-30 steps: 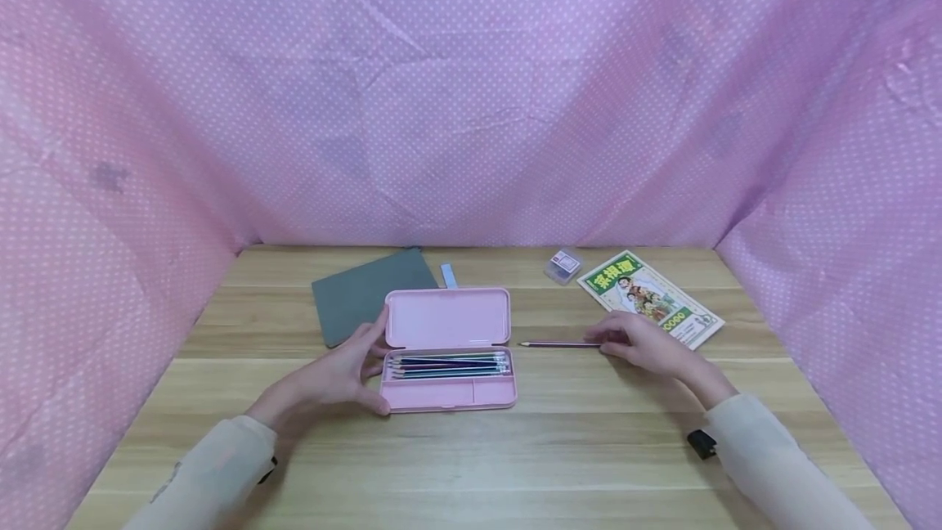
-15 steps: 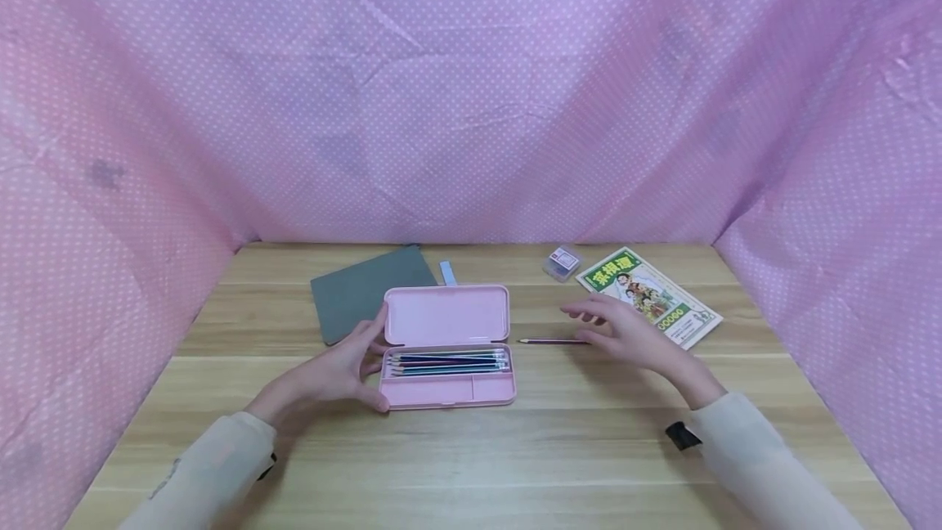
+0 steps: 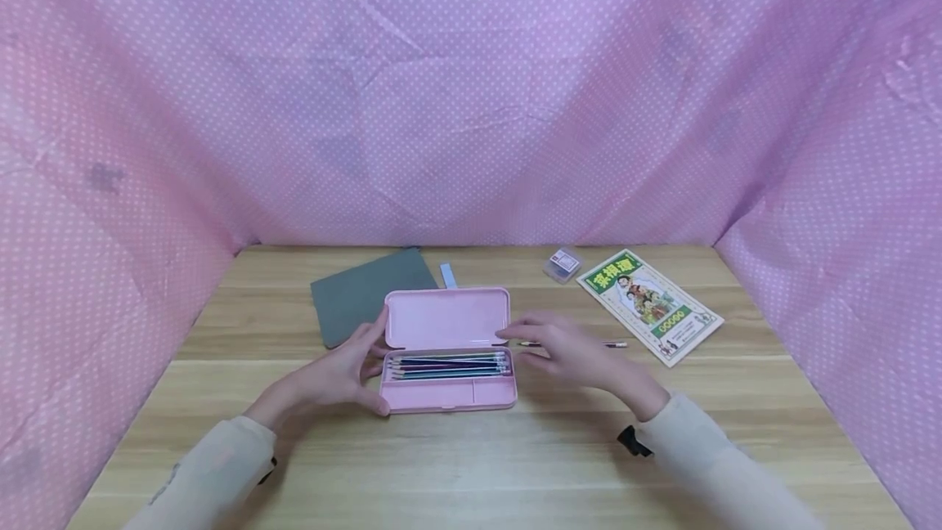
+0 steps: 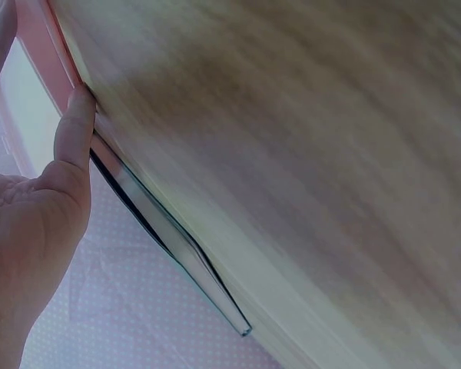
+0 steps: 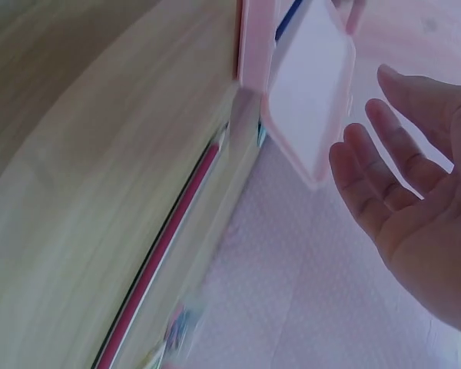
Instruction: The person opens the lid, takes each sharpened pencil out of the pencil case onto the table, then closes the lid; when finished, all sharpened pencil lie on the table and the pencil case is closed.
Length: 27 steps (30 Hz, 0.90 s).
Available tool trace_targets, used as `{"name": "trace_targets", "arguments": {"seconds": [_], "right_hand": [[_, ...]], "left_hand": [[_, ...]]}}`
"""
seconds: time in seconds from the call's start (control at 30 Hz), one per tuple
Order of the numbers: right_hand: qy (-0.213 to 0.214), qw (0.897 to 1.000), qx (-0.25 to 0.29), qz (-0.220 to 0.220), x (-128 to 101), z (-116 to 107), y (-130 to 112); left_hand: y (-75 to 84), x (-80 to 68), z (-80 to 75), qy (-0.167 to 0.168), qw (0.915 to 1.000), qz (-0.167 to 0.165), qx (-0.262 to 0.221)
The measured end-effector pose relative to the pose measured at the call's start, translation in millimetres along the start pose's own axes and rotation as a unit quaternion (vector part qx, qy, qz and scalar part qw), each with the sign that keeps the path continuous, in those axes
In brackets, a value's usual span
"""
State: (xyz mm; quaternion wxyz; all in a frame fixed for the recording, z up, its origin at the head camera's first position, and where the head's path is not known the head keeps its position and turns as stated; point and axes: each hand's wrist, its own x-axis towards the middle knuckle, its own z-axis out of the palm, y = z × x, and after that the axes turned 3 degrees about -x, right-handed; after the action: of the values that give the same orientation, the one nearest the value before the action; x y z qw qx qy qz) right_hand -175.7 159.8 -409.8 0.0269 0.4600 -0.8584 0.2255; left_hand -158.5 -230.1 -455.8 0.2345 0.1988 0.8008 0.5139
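A pink pencil case (image 3: pixel 495 393) lies with its lid (image 3: pixel 447 319) raised, and several pencils (image 3: pixel 449 365) fill its back compartment. My left hand (image 3: pixel 334 370) grips the case's left end, thumb at the front corner and index finger up by the lid. In the left wrist view the thumb (image 4: pixel 77 127) touches the side of the case. My right hand (image 3: pixel 570 352) is at the case's right end, holding nothing; its fingers (image 5: pixel 361 146) are spread and relaxed in the right wrist view. A dark red pencil (image 5: pixel 161 254) lies on the table, partly hidden behind that hand in the head view.
A grey-green notebook (image 3: pixel 368 285) lies behind the case, beside a small light-blue strip (image 3: pixel 448 274). A small clear box (image 3: pixel 562 265) and a green-and-white illustrated booklet (image 3: pixel 651 305) lie at the back right. Pink dotted cloth (image 3: pixel 471 105) surrounds the wooden table (image 3: pixel 456 473).
My right hand has left the eraser end of the loose pencil and moved left to the case, empty. The pencil stays on the table. My left hand has kept its place.
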Motion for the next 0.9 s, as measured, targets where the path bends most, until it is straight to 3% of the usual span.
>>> {"name": "trace_targets", "arguments": {"seconds": [0.23,0.47,0.9], "right_hand": [[-0.009,0.999,-0.022,-0.029,17.8,19.8,-8.7],[-0.057,0.998,0.013,0.012,27.5,30.9,-11.8],[-0.094,0.993,0.037,0.060,34.8,42.8,-13.1]], "left_hand": [[-0.2,0.1,2.8,-0.001,0.9999,0.000,-0.014],[0.1,-1.0,2.7,0.004,0.9999,-0.004,-0.015],[-0.5,-2.2,1.3,0.005,1.0000,0.003,-0.001]]}}
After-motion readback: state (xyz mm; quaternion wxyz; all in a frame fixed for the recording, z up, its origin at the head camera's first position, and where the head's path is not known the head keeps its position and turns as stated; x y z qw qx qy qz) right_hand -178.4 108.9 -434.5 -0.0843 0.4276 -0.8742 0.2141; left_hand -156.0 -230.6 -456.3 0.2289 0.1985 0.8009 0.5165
